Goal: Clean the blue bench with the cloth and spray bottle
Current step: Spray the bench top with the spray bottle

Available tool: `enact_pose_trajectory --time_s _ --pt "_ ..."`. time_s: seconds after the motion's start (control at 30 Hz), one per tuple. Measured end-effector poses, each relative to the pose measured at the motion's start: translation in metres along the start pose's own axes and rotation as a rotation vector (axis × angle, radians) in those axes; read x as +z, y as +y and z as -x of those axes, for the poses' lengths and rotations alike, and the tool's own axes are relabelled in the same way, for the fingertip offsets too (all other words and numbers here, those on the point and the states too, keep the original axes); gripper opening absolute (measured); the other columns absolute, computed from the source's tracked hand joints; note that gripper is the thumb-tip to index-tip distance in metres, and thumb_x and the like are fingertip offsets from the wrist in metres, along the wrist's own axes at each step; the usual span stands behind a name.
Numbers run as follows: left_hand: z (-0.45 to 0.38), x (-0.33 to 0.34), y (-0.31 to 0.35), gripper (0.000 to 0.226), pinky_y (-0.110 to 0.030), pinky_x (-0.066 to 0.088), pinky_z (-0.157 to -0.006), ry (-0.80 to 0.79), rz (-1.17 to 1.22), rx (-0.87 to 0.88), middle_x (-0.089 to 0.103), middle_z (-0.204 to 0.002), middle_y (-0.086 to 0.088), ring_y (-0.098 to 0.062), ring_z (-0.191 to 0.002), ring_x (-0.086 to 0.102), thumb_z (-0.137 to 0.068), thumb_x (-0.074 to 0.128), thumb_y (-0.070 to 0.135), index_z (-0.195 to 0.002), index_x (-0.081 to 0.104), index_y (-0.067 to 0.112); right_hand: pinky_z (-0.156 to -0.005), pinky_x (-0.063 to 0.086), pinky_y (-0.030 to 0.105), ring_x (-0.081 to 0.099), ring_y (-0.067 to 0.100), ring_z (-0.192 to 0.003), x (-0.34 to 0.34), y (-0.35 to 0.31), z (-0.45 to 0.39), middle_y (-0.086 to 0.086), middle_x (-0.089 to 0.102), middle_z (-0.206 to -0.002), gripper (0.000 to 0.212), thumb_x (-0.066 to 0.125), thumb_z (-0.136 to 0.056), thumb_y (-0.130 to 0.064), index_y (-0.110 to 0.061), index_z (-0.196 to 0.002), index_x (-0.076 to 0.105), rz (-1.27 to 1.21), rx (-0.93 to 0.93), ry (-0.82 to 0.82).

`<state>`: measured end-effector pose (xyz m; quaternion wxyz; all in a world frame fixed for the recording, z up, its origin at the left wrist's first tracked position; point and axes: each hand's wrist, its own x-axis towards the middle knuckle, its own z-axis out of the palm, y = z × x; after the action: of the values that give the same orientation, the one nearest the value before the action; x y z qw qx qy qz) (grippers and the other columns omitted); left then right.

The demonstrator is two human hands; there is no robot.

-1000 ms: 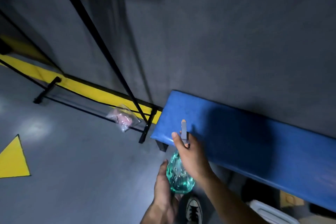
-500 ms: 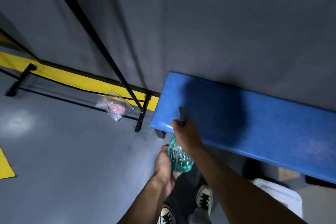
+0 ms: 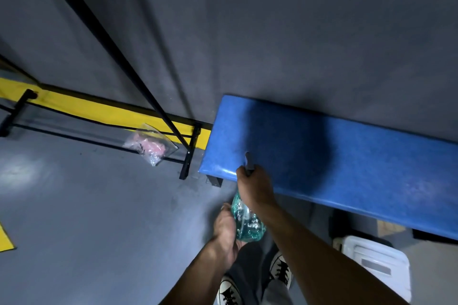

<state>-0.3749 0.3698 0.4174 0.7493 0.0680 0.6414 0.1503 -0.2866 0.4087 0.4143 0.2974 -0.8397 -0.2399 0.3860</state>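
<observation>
Gripping unchanged since the earlier frame, right hand [image 3: 256, 187] closing around spray bottle [image 3: 245, 221] head, nozzle overhanging blue bench [image 3: 347, 156] front edge, left hand [image 3: 226, 233] cupping bottle base.

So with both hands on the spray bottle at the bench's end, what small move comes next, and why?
Probably squeeze the trigger. The right hand grips the head of the spray bottle, the left hand steadies its base, and the nozzle points over the near end of the blue bench. No cloth is visible, so wiping would come later.
</observation>
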Motion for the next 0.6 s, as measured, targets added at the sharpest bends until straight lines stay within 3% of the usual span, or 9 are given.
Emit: enact_pose_trajectory --time_s 0.13,0.23,0.37,0.5,0.6 --pt "0.0 0.003 -0.012 0.048 -0.061 0.054 -0.095 0.002 -0.017 0.009 0.075 -0.081 -0.018 -0.033 -0.076 0.071 -0.107 0.027 0.029 -0.095 0.067 0.006 -0.064 0.032 0.033 0.047 0.03 -0.07 -0.012 0.007 0.009 0.002 0.048 -0.063 0.032 0.052 -0.091 -0.031 -0.013 -0.066 0.043 -0.017 0.005 0.024" --pt "0.0 0.01 -0.024 0.052 -0.064 0.054 -0.092 0.024 -0.03 -0.017 0.075 -0.077 -0.02 -0.034 -0.073 0.072 -0.107 0.029 0.036 -0.1 0.068 0.003 -0.063 0.039 0.035 0.057 0.034 -0.072 -0.021 0.022 0.015 0.008 0.056 -0.068 0.032 0.055 -0.09 -0.029 -0.015 -0.063 0.043 -0.075 0.04 0.117" --pt "0.007 0.024 -0.042 0.054 -0.049 0.06 -0.073 0.03 -0.075 -0.034 0.073 -0.062 -0.014 -0.03 -0.059 0.07 -0.108 0.027 0.035 -0.09 0.068 0.004 -0.07 0.05 0.04 0.066 0.041 -0.084 -0.033 0.044 0.015 0.018 0.068 -0.082 0.027 0.052 -0.086 -0.039 -0.016 -0.072 0.049 -0.082 0.065 0.144" --pt "0.01 0.035 -0.056 0.055 -0.054 0.055 -0.09 0.019 -0.044 -0.042 0.074 -0.063 -0.015 -0.031 -0.071 0.069 -0.108 0.028 0.036 -0.095 0.069 0.002 -0.071 0.051 0.04 0.067 0.041 -0.086 -0.046 0.06 0.015 0.02 0.07 -0.088 0.028 0.05 -0.086 -0.041 -0.015 -0.081 0.054 -0.076 0.089 0.127" --pt "0.014 0.048 -0.065 0.055 -0.045 0.055 -0.083 0.027 -0.038 -0.067 0.072 -0.058 -0.014 -0.031 -0.068 0.067 -0.107 0.028 0.036 -0.094 0.07 0.002 -0.069 0.045 0.035 0.066 0.041 -0.089 -0.06 0.073 0.015 0.016 0.069 -0.088 0.021 0.053 -0.091 -0.034 -0.014 -0.083 0.054 -0.071 0.105 0.156"
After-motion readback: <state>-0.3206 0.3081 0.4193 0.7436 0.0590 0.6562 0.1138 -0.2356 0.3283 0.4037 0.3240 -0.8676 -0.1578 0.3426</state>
